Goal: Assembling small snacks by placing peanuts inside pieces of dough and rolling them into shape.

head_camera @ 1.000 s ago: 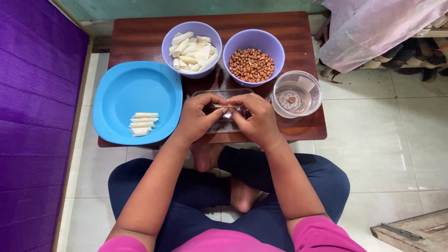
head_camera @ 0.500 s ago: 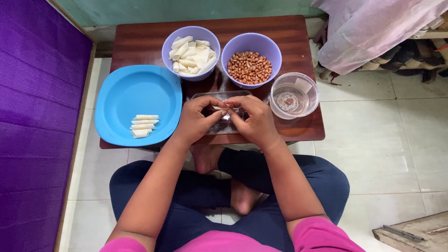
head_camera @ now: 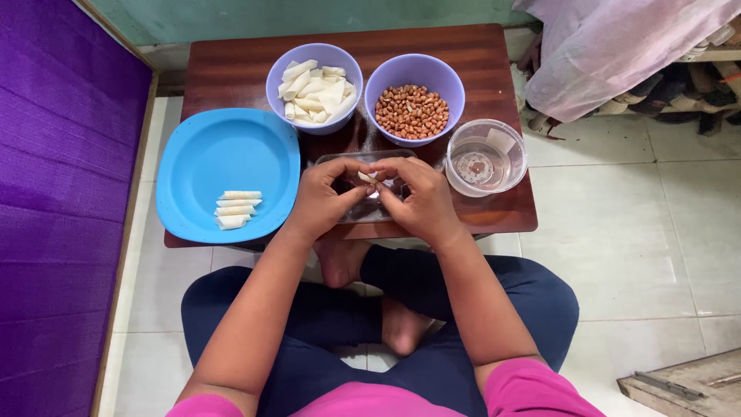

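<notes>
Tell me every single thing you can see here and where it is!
table: one, dark brown wood, middle
plate: one, blue, table's left side
folded wraps: about four, pale cream, on the plate
left bowl: one, lilac, table's back, holds pale wrapper pieces
right bowl: one, lilac, beside it, holds brown peanuts
round tub: one, clear, table's right side
flat tray: one, clear, under the hands
small wrap: one, pale, between the fingertips
cloth: one, pinkish, top right
left hand: pinching the small wrap
right hand: pinching it too
</notes>
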